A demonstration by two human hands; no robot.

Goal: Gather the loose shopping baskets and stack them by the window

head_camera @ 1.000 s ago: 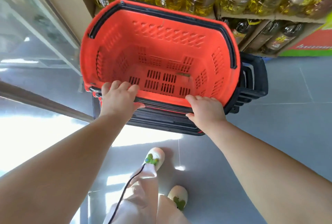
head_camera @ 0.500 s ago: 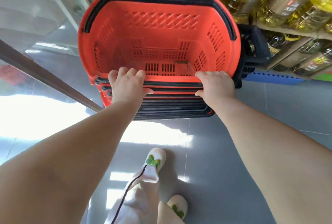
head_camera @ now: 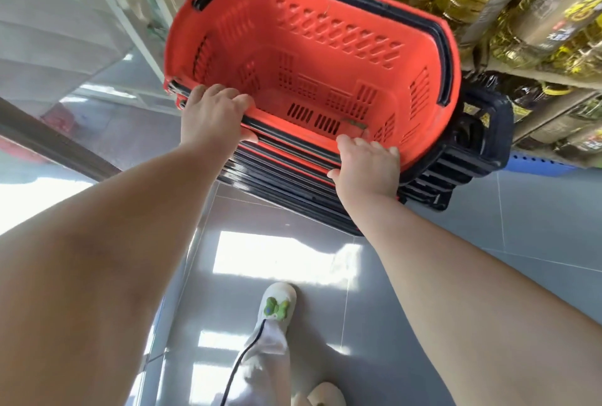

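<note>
The left grip [head_camera: 213, 118] and right grip [head_camera: 366, 167] each curl over the red basket's [head_camera: 309, 47] near rim; it sits tilted atop the nested stack [head_camera: 293, 190].

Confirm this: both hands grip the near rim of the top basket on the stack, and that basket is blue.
Not blue: the head view shows the top basket is red. The left hand and right hand do grip its near rim.

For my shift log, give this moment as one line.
left hand: grips top basket near rim | right hand: grips same rim | basket stack: beneath
</note>
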